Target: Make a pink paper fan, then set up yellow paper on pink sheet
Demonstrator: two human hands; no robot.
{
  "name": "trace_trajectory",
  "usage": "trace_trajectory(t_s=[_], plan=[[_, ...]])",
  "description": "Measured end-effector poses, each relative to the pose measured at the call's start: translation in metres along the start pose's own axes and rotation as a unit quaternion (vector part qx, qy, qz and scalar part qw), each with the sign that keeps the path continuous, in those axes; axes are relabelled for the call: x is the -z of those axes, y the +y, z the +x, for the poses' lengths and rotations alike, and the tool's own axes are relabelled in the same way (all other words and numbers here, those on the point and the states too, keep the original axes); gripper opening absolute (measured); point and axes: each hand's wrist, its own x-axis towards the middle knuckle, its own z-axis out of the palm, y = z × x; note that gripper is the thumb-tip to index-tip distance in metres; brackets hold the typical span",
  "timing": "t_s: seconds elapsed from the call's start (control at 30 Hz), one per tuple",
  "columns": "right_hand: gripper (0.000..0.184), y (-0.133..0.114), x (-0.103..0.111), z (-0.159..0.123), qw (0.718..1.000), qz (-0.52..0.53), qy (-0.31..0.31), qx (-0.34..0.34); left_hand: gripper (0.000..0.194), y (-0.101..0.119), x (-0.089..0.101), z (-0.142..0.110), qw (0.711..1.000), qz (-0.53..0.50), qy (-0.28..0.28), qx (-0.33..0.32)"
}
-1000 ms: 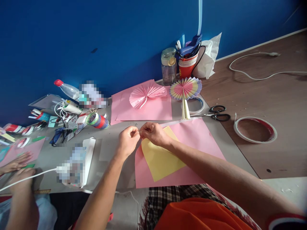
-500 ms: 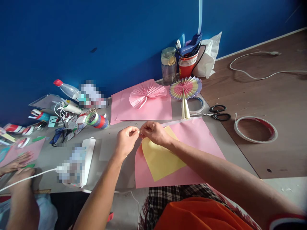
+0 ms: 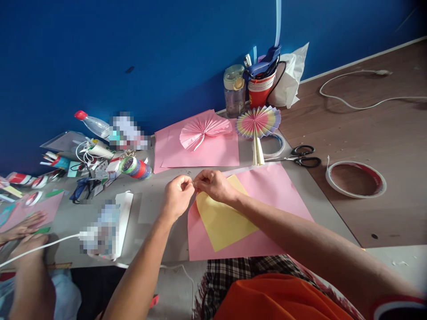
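Note:
My left hand (image 3: 179,195) is closed in a pinch, its fingertips meeting those of my right hand (image 3: 213,186). Also pinched, my right hand hovers over the upper left corner of a yellow paper sheet (image 3: 225,222). Whatever lies between the fingertips is too small or hidden to make out. The yellow sheet rests on a larger pink paper sheet (image 3: 283,191), whose left edge curls up near my fingers. Beyond my hands, a folded pink paper fan (image 3: 205,133) lies on more pink sheets (image 3: 216,155). A multicoloured paper fan (image 3: 257,122) with a pale yellow handle is to its right.
Scissors (image 3: 305,161) and rolls of tape (image 3: 355,195) lie to the right. A water bottle (image 3: 234,95) and red paper cups (image 3: 262,91) holding a blue glue gun (image 3: 265,66) stand by the wall. A white box (image 3: 123,222) is left; another person's hands (image 3: 31,231) work beyond it.

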Motion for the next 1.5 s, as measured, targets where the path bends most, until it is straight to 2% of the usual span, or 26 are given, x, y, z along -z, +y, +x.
trace_trajectory(t_s=[0.63, 0.83, 1.5], plan=[[0.008, -0.0016, 0.0015, 0.0018, 1.000, 0.006, 0.000, 0.004, 0.011, -0.0005, 0.0028, 0.0005, 1.000, -0.018, -0.005, 0.016], [0.008, 0.0022, 0.0014, 0.0030, 1.000, 0.004, -0.005, 0.001, 0.012, -0.0018, 0.0069, 0.0008, 0.999, -0.014, -0.022, 0.026], [0.008, 0.0000, 0.0008, -0.0005, 1.000, -0.008, 0.005, -0.002, 0.009, -0.0010, 0.0020, -0.0008, 1.000, 0.000, -0.013, -0.001]])
